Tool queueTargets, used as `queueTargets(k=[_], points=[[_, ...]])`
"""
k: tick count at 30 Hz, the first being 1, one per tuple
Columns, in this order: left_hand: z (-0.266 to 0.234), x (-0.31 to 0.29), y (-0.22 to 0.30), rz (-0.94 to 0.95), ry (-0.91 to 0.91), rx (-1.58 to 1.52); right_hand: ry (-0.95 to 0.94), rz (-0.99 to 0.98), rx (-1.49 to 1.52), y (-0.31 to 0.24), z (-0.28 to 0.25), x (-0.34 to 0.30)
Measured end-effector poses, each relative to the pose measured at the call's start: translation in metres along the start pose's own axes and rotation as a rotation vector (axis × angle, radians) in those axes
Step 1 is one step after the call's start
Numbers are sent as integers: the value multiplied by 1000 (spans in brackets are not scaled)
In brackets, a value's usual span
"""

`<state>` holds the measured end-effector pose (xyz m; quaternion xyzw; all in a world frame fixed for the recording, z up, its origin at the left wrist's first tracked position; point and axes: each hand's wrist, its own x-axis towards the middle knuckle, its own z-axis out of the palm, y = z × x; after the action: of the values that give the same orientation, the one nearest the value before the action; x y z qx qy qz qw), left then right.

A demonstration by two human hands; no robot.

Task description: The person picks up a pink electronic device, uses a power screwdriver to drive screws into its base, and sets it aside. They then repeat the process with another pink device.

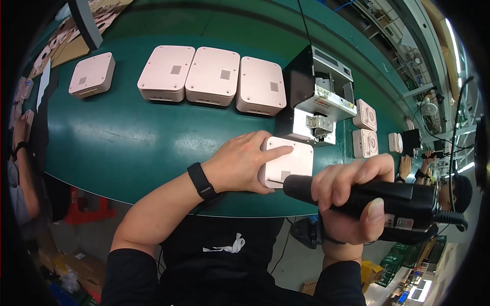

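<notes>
A pale pinkish-white square box (300,160) with rounded corners and a small vent grille lies on the green table in front of me. My left hand (241,162) grips it from the left side, with the index finger stretched over its top. In my right hand (352,196) is a black corded electric screwdriver (400,196), fingers wrapped around its body. Its thin bit points left at the near left corner of the box; whether the tip sits in a screw I cannot tell.
Behind the left hand, three similar boxes (212,74) stand in a row, with another box (93,74) farther left. A black-and-white screw feeder (311,97) stands just behind the held box. Boxes with round fittings (365,143) lie to its right. Co-workers' arms (21,137) show at both sides.
</notes>
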<state>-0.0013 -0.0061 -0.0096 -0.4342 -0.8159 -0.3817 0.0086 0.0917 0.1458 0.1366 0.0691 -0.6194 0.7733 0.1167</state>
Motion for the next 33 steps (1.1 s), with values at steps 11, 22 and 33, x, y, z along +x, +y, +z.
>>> queueTargets(k=[11, 22, 33], points=[[5, 1, -2, 7, 53, -33, -31, -7, 4, 14, 1, 2], [4, -6, -1, 7, 44, -16, -40, -87, -62, 23, 10, -3], [-47, 2, 15, -294, -267, -477, 123, -443, 147, -54, -59, -2]])
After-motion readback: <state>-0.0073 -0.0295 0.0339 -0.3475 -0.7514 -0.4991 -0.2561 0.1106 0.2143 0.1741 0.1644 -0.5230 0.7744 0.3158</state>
